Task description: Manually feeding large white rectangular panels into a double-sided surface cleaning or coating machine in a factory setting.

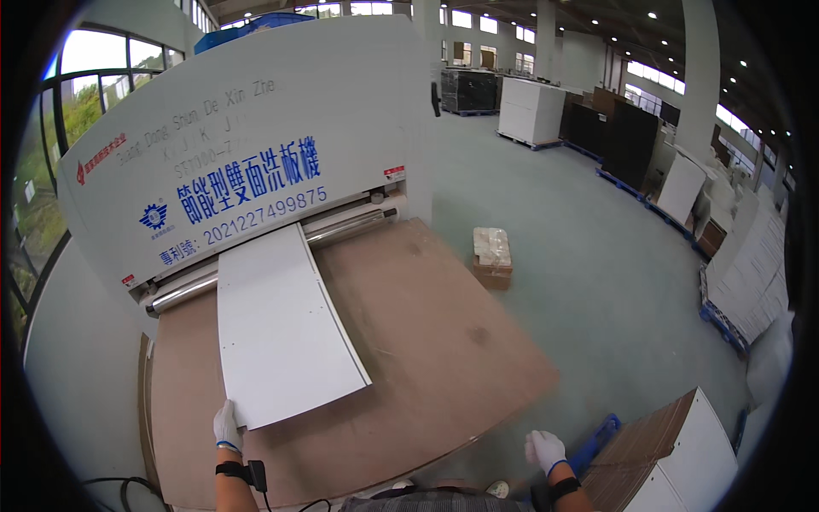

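A long white panel (277, 341) with small holes along its edges lies on a brown board (444, 316). Its far end goes in under the front of a large white machine (358, 111), at a shiny metal roller (350, 228). My left hand (226, 426), in a white glove, grips the panel's near left corner. Off to the right, my right hand (544, 449), gloved too, is away from the panel with its fingers curled in and nothing seen in them. It is nearest to a stack of panels (657, 452) at the lower right.
A taped cardboard box (492, 256) stands on the green floor (580, 290) just right of the brown board. A blue pallet (597, 444) shows beside the near stack. More stacked panels (627, 149) on pallets line the right side, and windows (94, 77) the left.
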Demonstrator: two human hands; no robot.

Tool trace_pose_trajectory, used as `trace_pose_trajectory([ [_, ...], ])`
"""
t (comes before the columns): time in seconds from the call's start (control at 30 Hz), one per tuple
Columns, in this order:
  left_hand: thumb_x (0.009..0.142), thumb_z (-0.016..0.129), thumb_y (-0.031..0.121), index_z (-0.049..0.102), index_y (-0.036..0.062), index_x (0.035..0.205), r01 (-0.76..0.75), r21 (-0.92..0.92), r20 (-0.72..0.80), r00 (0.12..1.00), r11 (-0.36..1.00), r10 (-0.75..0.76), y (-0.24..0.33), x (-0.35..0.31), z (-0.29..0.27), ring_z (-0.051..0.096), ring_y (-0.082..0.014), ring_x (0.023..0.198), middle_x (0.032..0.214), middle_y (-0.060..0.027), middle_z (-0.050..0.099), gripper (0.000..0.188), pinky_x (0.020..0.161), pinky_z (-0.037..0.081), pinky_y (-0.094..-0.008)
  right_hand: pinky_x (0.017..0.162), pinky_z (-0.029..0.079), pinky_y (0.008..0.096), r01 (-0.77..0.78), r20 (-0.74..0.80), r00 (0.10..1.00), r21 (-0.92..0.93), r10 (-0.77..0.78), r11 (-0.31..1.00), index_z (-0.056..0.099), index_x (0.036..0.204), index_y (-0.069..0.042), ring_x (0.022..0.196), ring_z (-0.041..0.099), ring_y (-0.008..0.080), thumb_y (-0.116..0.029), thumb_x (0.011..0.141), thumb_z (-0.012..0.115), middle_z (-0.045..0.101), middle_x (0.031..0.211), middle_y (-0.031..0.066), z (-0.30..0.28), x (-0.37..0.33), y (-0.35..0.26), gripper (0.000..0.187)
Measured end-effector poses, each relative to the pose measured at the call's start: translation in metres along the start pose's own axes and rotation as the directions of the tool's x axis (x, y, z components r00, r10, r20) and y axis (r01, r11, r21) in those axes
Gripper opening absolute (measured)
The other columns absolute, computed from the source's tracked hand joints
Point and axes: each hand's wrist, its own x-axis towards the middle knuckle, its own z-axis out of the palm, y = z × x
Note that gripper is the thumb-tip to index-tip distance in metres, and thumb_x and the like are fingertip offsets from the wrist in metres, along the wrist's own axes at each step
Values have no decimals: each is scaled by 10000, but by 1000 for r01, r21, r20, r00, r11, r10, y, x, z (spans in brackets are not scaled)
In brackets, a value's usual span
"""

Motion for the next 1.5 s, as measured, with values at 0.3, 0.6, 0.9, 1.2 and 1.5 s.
trace_pose_trajectory([
  [0.3,855,601,270,440,-13,1278,-154,769,-397,647,621,651,6,-23,47,439,-362,1231,1303,-257,454,533,972,390,-444,447,416,315,-114,-161,983,-123,93,986,546,795,-13,465,505,181,-247,904,500,531,590,63,-111,48,117,262],
  [0.6,846,634,414,459,-39,1233,-559,829,192,247,-22,950,67,-179,233,531,-391,1078,1181,-219,535,621,908,461,-491,864,477,439,-431,-756,646,-247,106,868,675,950,-42,957,621,366,-331,806,534,654,995,205,-272,55,130,352],
  [0.9,820,699,339,512,-37,1177,-687,513,553,-194,-514,811,72,-296,391,568,-380,1037,1140,-201,567,551,890,485,-465,838,507,412,-657,-944,299,-97,140,748,674,963,-64,983,625,320,-281,804,608,645,1022,180,-432,40,148,278],
  [1.2,826,701,270,512,-29,1162,-737,247,615,-382,-629,690,74,-389,462,524,-379,1084,1159,-209,541,487,941,448,-478,844,505,377,-727,-897,395,-173,199,664,712,952,-124,1008,619,285,-354,782,636,640,1056,154,-488,49,135,297],
  [1.5,827,702,264,493,-34,1187,-843,80,669,-350,-532,656,47,-416,496,478,-378,1133,1197,-219,502,512,990,404,-478,854,476,387,-633,-839,520,-253,160,732,689,961,-52,1007,587,291,-443,810,596,615,1044,152,-440,35,168,430],
])
